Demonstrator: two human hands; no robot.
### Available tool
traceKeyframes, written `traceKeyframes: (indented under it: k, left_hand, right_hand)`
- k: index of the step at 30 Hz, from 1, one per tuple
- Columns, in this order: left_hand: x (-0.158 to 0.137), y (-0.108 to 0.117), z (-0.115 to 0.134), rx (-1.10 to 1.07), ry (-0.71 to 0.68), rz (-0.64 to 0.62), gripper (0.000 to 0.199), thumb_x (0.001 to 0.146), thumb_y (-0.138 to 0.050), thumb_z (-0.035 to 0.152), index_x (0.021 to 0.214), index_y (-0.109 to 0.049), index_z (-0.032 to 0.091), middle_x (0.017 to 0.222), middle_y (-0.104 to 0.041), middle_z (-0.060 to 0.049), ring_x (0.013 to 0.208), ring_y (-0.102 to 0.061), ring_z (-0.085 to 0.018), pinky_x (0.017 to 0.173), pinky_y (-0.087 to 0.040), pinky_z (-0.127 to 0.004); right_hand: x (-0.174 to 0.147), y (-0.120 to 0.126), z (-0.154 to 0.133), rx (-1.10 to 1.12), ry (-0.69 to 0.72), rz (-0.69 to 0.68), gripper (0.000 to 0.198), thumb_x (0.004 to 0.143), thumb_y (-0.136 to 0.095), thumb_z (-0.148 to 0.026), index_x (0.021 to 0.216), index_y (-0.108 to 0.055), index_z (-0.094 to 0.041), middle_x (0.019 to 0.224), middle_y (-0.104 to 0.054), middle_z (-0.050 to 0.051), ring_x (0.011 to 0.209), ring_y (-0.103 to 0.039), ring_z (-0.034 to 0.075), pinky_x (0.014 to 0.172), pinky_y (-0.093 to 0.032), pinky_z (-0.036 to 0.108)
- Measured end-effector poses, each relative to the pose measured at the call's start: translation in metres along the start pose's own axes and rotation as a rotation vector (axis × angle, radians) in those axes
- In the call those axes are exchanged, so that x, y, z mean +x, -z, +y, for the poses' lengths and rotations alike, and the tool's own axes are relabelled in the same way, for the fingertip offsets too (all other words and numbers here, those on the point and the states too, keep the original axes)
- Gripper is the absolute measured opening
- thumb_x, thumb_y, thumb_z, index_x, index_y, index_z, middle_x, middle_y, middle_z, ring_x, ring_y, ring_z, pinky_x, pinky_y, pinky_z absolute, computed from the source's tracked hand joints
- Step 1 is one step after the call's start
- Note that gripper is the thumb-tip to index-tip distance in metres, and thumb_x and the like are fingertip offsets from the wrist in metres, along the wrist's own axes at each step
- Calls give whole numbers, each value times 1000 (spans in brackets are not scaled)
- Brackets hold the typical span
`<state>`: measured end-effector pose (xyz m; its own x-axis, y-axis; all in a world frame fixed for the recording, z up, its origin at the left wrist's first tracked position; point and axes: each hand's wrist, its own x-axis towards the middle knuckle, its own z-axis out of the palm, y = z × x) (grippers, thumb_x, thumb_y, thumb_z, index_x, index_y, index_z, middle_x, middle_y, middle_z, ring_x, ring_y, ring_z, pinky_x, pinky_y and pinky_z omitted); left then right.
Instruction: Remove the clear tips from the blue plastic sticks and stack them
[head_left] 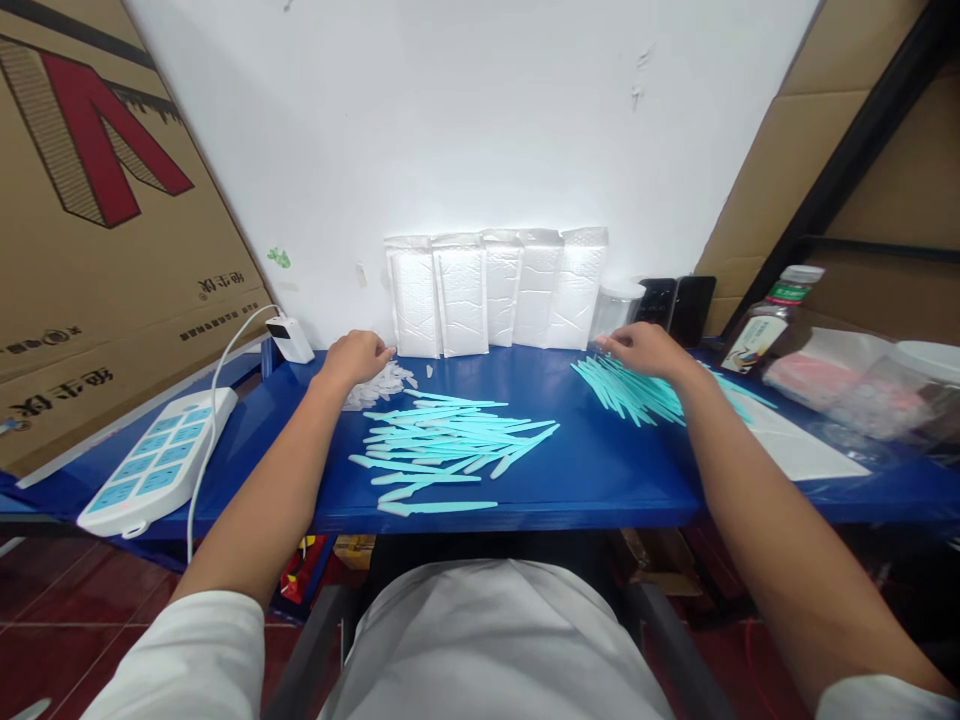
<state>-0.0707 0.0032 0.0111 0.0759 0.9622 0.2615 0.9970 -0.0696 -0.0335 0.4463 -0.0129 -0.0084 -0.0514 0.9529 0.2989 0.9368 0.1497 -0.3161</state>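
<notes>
My left hand (pixel 358 356) is at the far left of the blue table, its fingers pinched together over a pile of small translucent white caps (pixel 382 384). Whatever those fingertips hold, if anything, is too small to make out. On the right, my right hand (pixel 637 346) hovers at the back of a fanned pile of turquoise eyebrow razors (pixel 628 390). Its thumb and fingers are drawn together, and their contents cannot be made out. Between the hands lies a second loose pile of turquoise eyebrow razors (pixel 450 440), mostly pointing sideways.
Several white padded mailers (pixel 461 295) lean on the wall, beside a clear jar (pixel 619 305) and dark phones (pixel 691 310). A power strip (pixel 161 460) with a white cable lies left. A bottle (pixel 769 320), plastic bags (pixel 825 385) and a white sheet (pixel 802 445) occupy the right.
</notes>
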Motion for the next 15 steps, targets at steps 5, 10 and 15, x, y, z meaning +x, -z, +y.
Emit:
traceKeyframes:
  k: [5, 10, 15]
  left_hand:
    - [1, -1, -1, 16, 5, 4, 46, 96, -50, 56, 87, -77, 21, 101, -78, -16, 97, -72, -33, 79, -53, -37]
    - [0, -1, 0, 16, -5, 23, 46, 97, -50, 56, 89, -77, 21, 104, -78, -16, 100, -72, -34, 81, -53, -39]
    - [1, -3, -2, 12, 6, 13, 47, 97, -50, 58, 86, -78, 21, 101, -78, -16, 98, -72, -35, 80, -53, -39]
  right_hand:
    - [1, -2, 2, 8, 12, 13, 57, 96, -53, -65, 84, -79, -16, 78, -72, 9, 74, -63, 24, 66, -40, 34]
    - [1, -2, 2, 1, 12, 7, 58, 97, -52, -66, 83, -78, -16, 78, -72, 9, 74, -63, 23, 66, -40, 34]
    - [1, -2, 2, 11, 17, 12, 59, 95, -53, -67, 82, -78, -16, 77, -72, 10, 73, -62, 24, 65, -40, 34]
